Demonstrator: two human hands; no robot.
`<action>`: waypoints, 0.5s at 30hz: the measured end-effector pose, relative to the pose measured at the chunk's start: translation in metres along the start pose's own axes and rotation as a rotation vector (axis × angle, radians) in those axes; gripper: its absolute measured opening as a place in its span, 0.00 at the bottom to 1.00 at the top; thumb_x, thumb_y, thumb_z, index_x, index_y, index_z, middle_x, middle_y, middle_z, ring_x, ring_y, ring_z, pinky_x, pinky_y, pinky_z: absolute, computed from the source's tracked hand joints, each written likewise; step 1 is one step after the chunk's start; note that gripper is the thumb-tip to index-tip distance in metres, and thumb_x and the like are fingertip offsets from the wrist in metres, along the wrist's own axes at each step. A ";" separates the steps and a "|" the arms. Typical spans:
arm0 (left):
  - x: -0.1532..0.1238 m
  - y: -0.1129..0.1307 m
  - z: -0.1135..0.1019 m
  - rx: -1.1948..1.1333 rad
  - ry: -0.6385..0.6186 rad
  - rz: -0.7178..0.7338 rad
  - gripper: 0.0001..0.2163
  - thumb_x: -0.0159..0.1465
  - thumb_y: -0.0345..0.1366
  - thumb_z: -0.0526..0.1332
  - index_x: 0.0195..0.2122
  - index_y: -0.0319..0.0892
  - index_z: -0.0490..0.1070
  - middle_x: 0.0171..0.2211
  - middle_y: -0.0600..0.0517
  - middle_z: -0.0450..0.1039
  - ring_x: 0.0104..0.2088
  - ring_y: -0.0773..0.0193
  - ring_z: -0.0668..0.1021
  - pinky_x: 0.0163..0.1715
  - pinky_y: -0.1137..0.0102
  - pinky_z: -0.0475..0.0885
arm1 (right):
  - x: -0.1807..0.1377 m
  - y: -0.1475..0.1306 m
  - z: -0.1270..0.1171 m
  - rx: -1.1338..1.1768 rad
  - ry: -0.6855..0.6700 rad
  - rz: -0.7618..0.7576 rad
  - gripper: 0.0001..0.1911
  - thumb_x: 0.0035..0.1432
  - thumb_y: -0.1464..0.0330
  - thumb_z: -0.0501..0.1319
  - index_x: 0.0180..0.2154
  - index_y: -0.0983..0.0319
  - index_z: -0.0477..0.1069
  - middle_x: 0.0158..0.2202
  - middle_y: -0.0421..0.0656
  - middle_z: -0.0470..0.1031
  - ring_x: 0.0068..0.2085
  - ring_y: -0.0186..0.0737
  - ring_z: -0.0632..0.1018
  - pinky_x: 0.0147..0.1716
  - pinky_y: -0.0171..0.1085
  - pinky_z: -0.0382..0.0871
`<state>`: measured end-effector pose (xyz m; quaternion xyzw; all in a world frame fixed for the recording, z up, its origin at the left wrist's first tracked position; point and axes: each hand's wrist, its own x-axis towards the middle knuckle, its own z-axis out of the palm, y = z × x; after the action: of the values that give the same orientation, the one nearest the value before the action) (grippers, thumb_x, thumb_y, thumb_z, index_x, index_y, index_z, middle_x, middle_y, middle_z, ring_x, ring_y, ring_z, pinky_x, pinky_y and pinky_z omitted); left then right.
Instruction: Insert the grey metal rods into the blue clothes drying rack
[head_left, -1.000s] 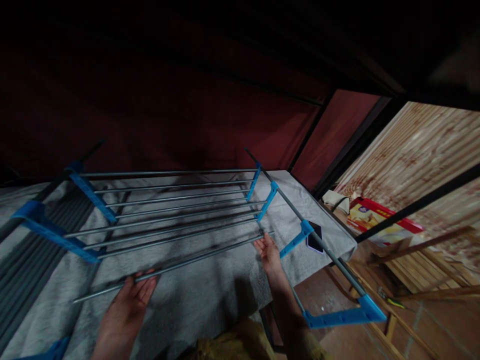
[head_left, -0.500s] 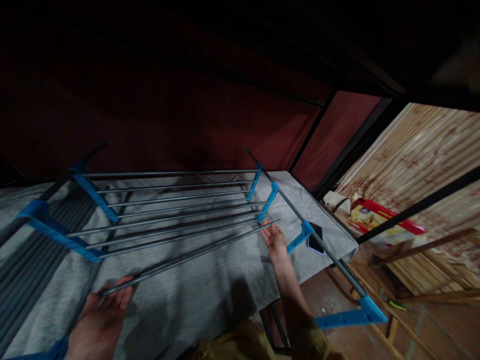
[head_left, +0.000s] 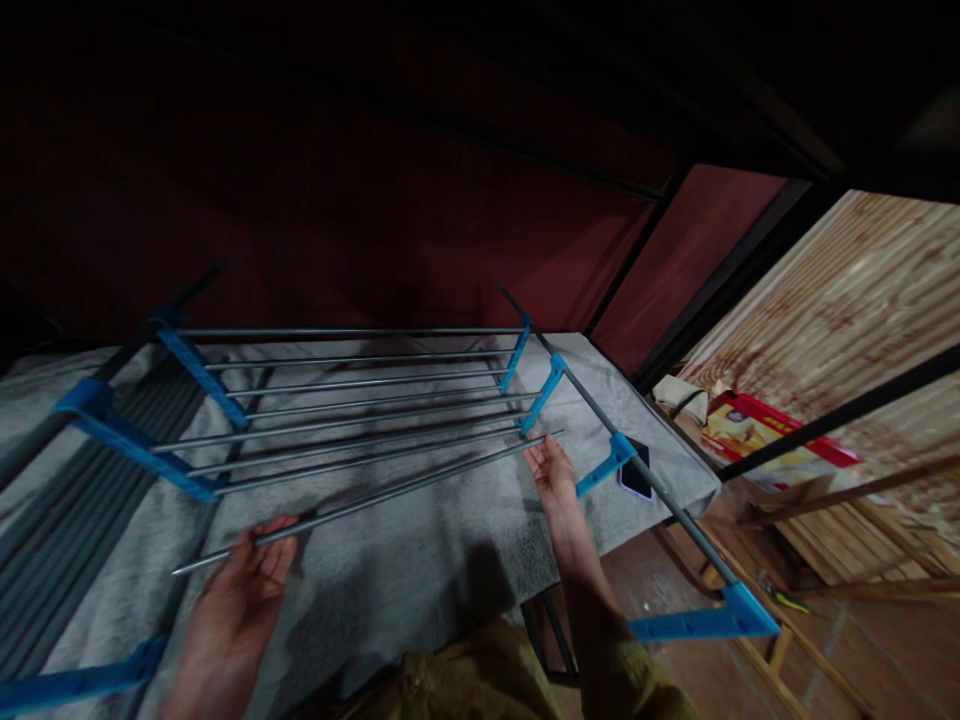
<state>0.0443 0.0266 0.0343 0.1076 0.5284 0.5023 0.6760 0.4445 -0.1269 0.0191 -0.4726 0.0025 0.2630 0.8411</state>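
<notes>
A thin grey metal rod (head_left: 409, 487) slants across the front of a partly built rack, gripped in both hands. My left hand (head_left: 251, 575) holds it between thumb and fingers, with the rod's end sticking out to the left. Close to the other end, my right hand (head_left: 551, 468) pinches the rod beside a blue plastic bracket (head_left: 541, 395). Behind it, several parallel rods run between the blue brackets on the left, such as the left bracket (head_left: 142, 445), and those on the right. Another blue bracket (head_left: 604, 468) on the right upright stands without rods.
A grey cloth (head_left: 360, 620) covers the table. Several loose grey tubes (head_left: 97, 510) lie at the left. A dark phone (head_left: 636, 470) rests near the right upright tube (head_left: 682, 515). Beyond the table are a red and yellow box (head_left: 772, 435) and wooden slatted furniture (head_left: 885, 535).
My left hand has shifted right and up along the rod, so its left end now shows past the fingers. My right hand keeps its hold. The view has moved slightly.
</notes>
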 end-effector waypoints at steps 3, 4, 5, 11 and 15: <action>-0.020 -0.012 0.019 -0.036 -0.066 0.000 0.11 0.70 0.24 0.67 0.31 0.43 0.78 0.37 0.52 0.86 0.41 0.63 0.88 0.43 0.73 0.86 | -0.004 0.010 -0.008 -0.035 0.028 0.031 0.11 0.61 0.60 0.75 0.35 0.53 0.75 0.34 0.38 0.84 0.37 0.40 0.87 0.43 0.39 0.87; -0.026 -0.016 0.024 -0.051 -0.084 0.002 0.13 0.67 0.22 0.69 0.28 0.43 0.75 0.36 0.52 0.86 0.41 0.62 0.88 0.44 0.71 0.87 | -0.005 0.013 -0.011 -0.055 0.037 0.037 0.10 0.61 0.60 0.73 0.34 0.53 0.75 0.34 0.40 0.84 0.39 0.42 0.87 0.45 0.41 0.87; -0.031 -0.020 0.028 -0.057 -0.116 0.005 0.14 0.65 0.21 0.71 0.26 0.43 0.74 0.35 0.53 0.86 0.41 0.60 0.89 0.45 0.69 0.87 | -0.006 0.016 -0.014 -0.082 0.047 0.046 0.09 0.62 0.60 0.72 0.33 0.52 0.74 0.33 0.41 0.83 0.40 0.44 0.87 0.47 0.44 0.87; -0.049 -0.036 0.037 -0.029 -0.279 0.068 0.09 0.60 0.24 0.78 0.33 0.41 0.81 0.38 0.49 0.88 0.42 0.61 0.89 0.45 0.69 0.85 | -0.007 0.035 -0.041 -0.240 0.067 0.157 0.06 0.56 0.63 0.71 0.31 0.52 0.75 0.31 0.39 0.79 0.40 0.46 0.86 0.53 0.49 0.86; -0.048 -0.041 0.036 0.016 -0.317 0.098 0.12 0.57 0.29 0.83 0.37 0.41 0.82 0.39 0.47 0.89 0.43 0.59 0.90 0.47 0.68 0.84 | -0.006 0.046 -0.054 -0.249 0.023 0.205 0.04 0.52 0.66 0.70 0.30 0.53 0.76 0.31 0.38 0.82 0.37 0.43 0.85 0.49 0.46 0.87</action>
<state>0.1004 -0.0170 0.0511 0.2165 0.4134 0.5071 0.7246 0.4325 -0.1538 -0.0457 -0.5736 0.0275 0.3403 0.7446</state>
